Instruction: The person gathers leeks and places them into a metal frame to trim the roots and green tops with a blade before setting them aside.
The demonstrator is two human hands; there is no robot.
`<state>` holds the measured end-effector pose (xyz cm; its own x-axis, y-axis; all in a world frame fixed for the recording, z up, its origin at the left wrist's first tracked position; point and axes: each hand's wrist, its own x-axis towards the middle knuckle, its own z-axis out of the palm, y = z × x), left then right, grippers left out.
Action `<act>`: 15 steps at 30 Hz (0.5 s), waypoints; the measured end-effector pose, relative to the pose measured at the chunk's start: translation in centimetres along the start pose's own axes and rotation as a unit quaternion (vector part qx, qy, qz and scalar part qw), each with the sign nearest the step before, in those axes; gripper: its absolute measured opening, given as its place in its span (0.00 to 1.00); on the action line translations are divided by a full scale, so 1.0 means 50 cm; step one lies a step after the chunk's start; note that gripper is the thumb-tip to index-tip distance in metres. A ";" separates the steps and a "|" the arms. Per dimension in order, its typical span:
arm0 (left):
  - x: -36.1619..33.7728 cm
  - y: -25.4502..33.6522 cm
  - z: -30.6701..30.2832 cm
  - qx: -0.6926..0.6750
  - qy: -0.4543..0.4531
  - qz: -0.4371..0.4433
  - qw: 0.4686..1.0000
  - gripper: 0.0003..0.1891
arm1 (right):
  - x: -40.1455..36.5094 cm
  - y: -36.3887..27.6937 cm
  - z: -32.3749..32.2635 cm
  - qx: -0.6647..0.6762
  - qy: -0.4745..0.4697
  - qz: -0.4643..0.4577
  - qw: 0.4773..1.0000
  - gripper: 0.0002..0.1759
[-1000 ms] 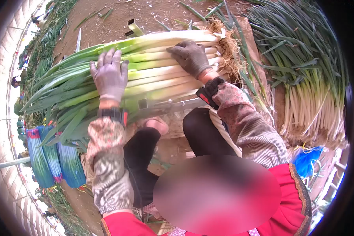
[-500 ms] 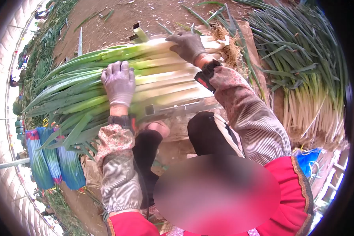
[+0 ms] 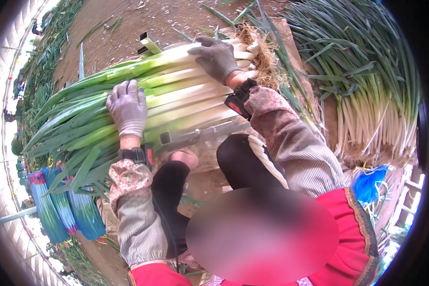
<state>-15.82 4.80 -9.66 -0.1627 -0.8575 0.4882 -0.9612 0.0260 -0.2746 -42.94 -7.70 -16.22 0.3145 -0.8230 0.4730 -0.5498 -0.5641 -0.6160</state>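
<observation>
Long green onions [image 3: 176,97] lie side by side across a low metal rack [image 3: 200,134], with green leaves to the left and white stems and roots [image 3: 266,59] to the right. My left hand [image 3: 128,107], in a grey glove, rests palm down on the green part, fingers a little apart. Gloved too, my right hand [image 3: 216,58] lies over the white stems near the roots, its thumb and fingers spread. Both hands touch the onions from above, and neither is wrapped round a stem.
A large pile of green onions [image 3: 362,86] lies at the right, with a blue bag [image 3: 369,183] below it. Wrapped blue-green bundles [image 3: 86,214] are at the lower left. More leaves [image 3: 35,95] line the left side. A metal post end [image 3: 150,44] sticks up behind the rack.
The whole view has shifted, so the rack, onions and hands appear slightly further left. Both hands remain on the onions in nearly the same places.
</observation>
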 end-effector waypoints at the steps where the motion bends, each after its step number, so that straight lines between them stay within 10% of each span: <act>1: 0.001 0.001 0.002 -0.005 0.000 0.000 1.000 0.15 | -0.011 -0.001 -0.003 -0.013 -0.008 -0.010 1.000 0.13; 9: 0.038 -0.040 -0.032 -0.162 -0.077 -0.018 0.984 0.18 | -0.033 0.009 -0.005 -0.050 -0.046 -0.022 0.997 0.14; 15: 0.095 -0.102 -0.023 -0.016 -0.180 -0.042 0.983 0.22 | -0.041 0.005 -0.010 -0.040 -0.055 -0.027 0.997 0.13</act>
<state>-11.95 1.18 -5.00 0.0020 -0.9835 0.1811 -0.9754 -0.0418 -0.2164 -44.10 -6.15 -17.03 0.4265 -0.7961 0.4293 -0.5884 -0.6047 -0.5367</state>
